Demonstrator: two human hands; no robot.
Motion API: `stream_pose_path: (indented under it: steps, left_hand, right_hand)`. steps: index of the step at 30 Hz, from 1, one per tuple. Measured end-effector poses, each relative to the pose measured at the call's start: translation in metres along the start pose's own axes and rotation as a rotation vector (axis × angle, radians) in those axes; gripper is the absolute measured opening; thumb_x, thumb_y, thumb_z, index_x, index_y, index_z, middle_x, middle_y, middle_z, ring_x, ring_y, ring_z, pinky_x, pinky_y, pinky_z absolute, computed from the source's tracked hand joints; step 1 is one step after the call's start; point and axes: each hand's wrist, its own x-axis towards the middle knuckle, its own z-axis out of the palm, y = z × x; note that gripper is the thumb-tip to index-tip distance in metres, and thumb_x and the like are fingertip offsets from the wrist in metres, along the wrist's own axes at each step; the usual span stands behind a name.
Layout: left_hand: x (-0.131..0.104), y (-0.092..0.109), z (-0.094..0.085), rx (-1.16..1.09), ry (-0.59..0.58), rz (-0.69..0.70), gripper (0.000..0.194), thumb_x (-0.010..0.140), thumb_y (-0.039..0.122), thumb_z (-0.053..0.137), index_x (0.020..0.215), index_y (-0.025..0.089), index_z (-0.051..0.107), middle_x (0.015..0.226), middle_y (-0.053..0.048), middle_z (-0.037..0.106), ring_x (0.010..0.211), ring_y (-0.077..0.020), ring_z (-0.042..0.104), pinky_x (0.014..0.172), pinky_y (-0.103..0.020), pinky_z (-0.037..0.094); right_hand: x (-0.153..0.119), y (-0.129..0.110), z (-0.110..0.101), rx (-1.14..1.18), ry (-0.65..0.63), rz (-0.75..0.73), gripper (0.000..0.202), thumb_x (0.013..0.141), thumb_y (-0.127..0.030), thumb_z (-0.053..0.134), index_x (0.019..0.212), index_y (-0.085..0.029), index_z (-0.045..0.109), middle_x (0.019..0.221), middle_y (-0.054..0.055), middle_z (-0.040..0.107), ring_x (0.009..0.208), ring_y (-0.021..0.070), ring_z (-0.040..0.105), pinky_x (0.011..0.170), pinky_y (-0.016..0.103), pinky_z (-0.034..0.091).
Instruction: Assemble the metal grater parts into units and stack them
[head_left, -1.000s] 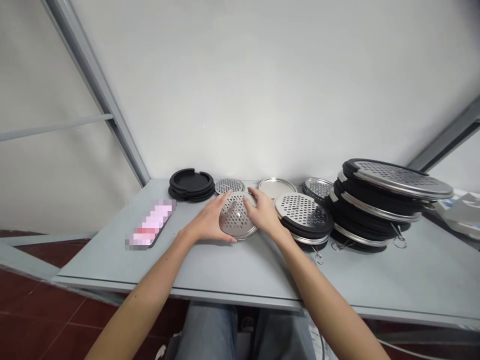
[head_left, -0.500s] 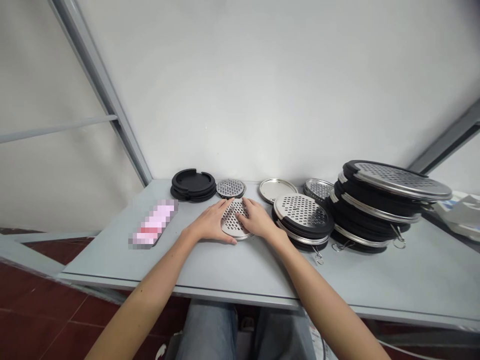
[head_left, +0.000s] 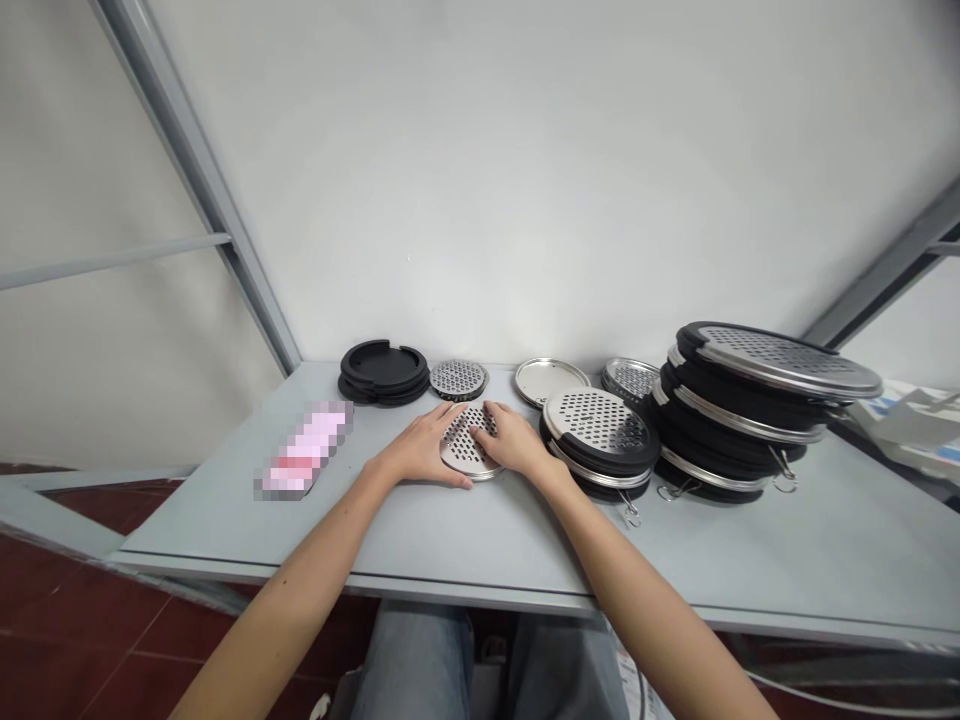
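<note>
Pale grey tabletop (head_left: 465,535) crosses mid-frame, where the left hand (head_left: 421,448) and right hand (head_left: 519,440) clasp a perforated disc (head_left: 463,450) between them.

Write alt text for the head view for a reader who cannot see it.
A person's left hand and right hand rest around a perforated metal disc on a grey table. On the right stand a short stack and a taller stack of round black-and-silver pieces; to the left, piled black round pieces and a pixelated pink object.
</note>
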Motion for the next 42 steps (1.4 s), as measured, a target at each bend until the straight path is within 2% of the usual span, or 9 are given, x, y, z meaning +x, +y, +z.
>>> stream_pose_path:
  steps: [6,15,22,26,30,33,35,38,42]
  left_hand:
    - [0.000,-0.005,0.002,-0.010,-0.011,-0.006,0.126,0.052,0.069,0.081,0.153,0.018,0.026,0.158,-0.016,0.028,0.144,-0.0380,0.028,0.118,-0.050,0.028]
    - [-0.002,-0.009,0.006,-0.030,-0.021,-0.026,0.124,0.053,0.070,0.080,0.153,0.020,0.027,0.160,-0.017,0.023,0.145,-0.0390,0.025,0.117,-0.052,0.027]
    - [-0.001,-0.005,0.006,-0.009,-0.075,-0.088,0.130,0.053,0.072,0.078,0.154,0.013,0.021,0.160,-0.020,0.019,0.147,-0.0389,0.018,0.119,-0.051,0.023]
    - [-0.002,-0.004,0.004,-0.015,-0.066,-0.088,0.126,0.053,0.073,0.077,0.153,0.016,0.026,0.160,-0.020,0.020,0.147,-0.0400,0.020,0.118,-0.052,0.026]
    - [-0.003,-0.005,0.005,0.017,-0.096,-0.090,0.125,0.056,0.075,0.075,0.154,0.017,0.023,0.161,-0.020,0.016,0.147,-0.0401,0.018,0.117,-0.052,0.025]
    - [-0.004,-0.007,0.007,0.031,-0.086,-0.065,0.125,0.055,0.074,0.076,0.154,0.019,0.022,0.161,-0.020,0.016,0.147,-0.0417,0.018,0.116,-0.053,0.025]
    - [-0.004,-0.006,0.008,0.036,-0.061,-0.045,0.123,0.055,0.073,0.077,0.153,0.020,0.026,0.160,-0.020,0.018,0.146,-0.0419,0.020,0.116,-0.054,0.027]
    - [-0.003,-0.001,0.004,0.044,0.013,0.040,0.108,0.055,0.065,0.082,0.145,0.021,0.043,0.157,-0.018,0.028,0.144,-0.0401,0.028,0.115,-0.053,0.029]
    - [-0.001,0.006,-0.006,-0.033,0.165,0.155,0.078,0.058,0.052,0.086,0.127,0.025,0.062,0.136,-0.012,0.058,0.125,-0.0339,0.053,0.107,-0.049,0.041]
  right_hand:
    - [0.002,0.001,0.000,-0.041,0.008,0.005,0.045,0.091,-0.041,0.051,0.126,-0.013,0.055,0.127,0.018,0.060,0.117,0.0307,0.057,0.095,0.038,0.042]
    - [-0.001,-0.003,0.003,-0.066,0.027,0.018,0.044,0.092,-0.041,0.049,0.125,-0.013,0.056,0.128,0.018,0.060,0.118,0.0317,0.056,0.094,0.038,0.041]
    - [-0.002,-0.005,0.006,-0.112,0.049,-0.001,0.043,0.093,-0.038,0.047,0.126,-0.011,0.056,0.125,0.017,0.062,0.120,0.0323,0.052,0.099,0.040,0.038]
    - [-0.003,-0.006,0.010,-0.110,0.048,0.002,0.044,0.095,-0.036,0.044,0.130,-0.011,0.053,0.127,0.017,0.060,0.121,0.0317,0.051,0.099,0.040,0.039]
    - [-0.004,-0.007,0.017,-0.120,0.072,0.000,0.049,0.096,-0.033,0.041,0.137,-0.007,0.047,0.132,0.019,0.056,0.123,0.0314,0.050,0.102,0.040,0.037]
    - [-0.004,-0.008,0.020,-0.111,0.092,0.002,0.048,0.095,-0.032,0.041,0.135,-0.006,0.049,0.131,0.020,0.056,0.125,0.0309,0.049,0.104,0.039,0.036]
    - [-0.003,-0.008,0.021,-0.086,0.103,0.002,0.045,0.094,-0.032,0.043,0.131,-0.007,0.052,0.128,0.019,0.058,0.124,0.0303,0.049,0.104,0.038,0.036]
    - [-0.001,-0.007,0.017,-0.011,0.100,0.002,0.040,0.092,-0.031,0.045,0.123,-0.010,0.058,0.124,0.017,0.062,0.119,0.0286,0.054,0.102,0.037,0.037]
    - [0.006,-0.001,0.006,0.246,0.026,0.083,0.039,0.090,-0.036,0.049,0.116,-0.011,0.064,0.120,0.015,0.066,0.115,0.0272,0.058,0.099,0.034,0.040]
